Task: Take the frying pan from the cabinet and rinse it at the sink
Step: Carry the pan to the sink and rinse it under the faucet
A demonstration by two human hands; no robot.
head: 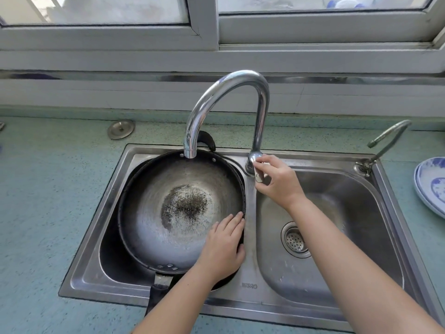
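pan in the sink

left hand [224, 247] grips the frying pan [168, 213] by its near rim in the left basin of the sink [96, 225], fingers together inside, thumb outside. right hand [279, 184] pinches the faucet lever [258, 175] at the sink's back edge. teal speckled countertop [48, 189] surrounds the sink; window [120, 10] beyond.

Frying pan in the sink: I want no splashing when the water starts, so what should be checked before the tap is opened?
1. The frying pan sits in the left basin: ok.
2. The spout ends above the pan's far rim: ok.
3. The right hand grips the faucet lever: ok.
4. The left hand holds the pan's near right rim: ok.
5. Drain of the left basin is free: cannot tell, the pan hides it.
6. Pan is clean: not ok, a dark speckled patch lies at its centre.
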